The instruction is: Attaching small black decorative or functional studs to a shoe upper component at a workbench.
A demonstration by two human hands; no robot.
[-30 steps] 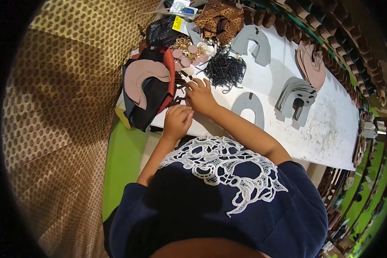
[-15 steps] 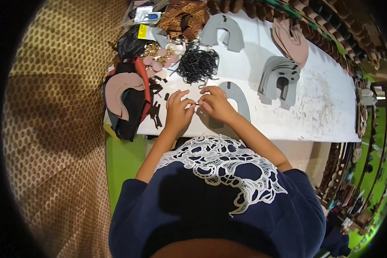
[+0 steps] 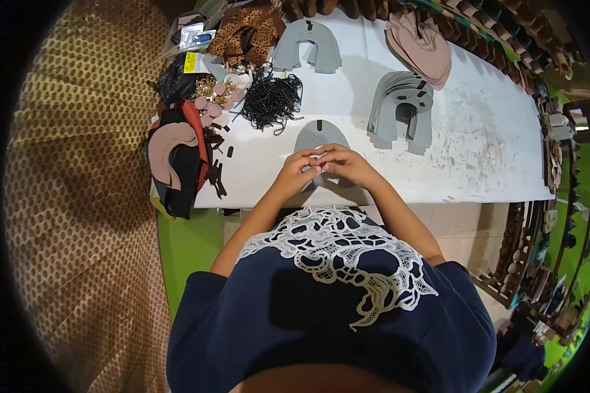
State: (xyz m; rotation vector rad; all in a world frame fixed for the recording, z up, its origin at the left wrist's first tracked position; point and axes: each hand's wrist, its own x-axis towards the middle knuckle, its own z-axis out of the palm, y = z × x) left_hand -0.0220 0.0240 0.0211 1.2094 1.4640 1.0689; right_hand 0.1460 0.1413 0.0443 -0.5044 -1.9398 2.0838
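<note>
My left hand (image 3: 299, 171) and my right hand (image 3: 349, 165) meet at the fingertips over the near edge of the table, both with bent, pinching fingers. Whatever they pinch is tiny and hidden between the fingers. Just beneath them lies a grey U-shaped piece (image 3: 310, 135), its curved end away from me, with a short dark strip at the top of the curve. My hands cover part of its two legs. Left of my hands, short dark strips (image 3: 214, 175) lie scattered on the white cloth.
Beyond my hands sit a tangle of black beaded strands (image 3: 269, 99) and more grey U-shaped pieces (image 3: 301, 49). A grey stack (image 3: 387, 108) and pink pieces (image 3: 413, 49) are to the right. At left, a pink curved piece (image 3: 160, 154) rests on black material beside pink discs (image 3: 206, 111).
My hands have come together and now sit over the grey U-shaped piece. The thin dark strip visible between my fingers before is hidden now. The whole view has shifted slightly.
</note>
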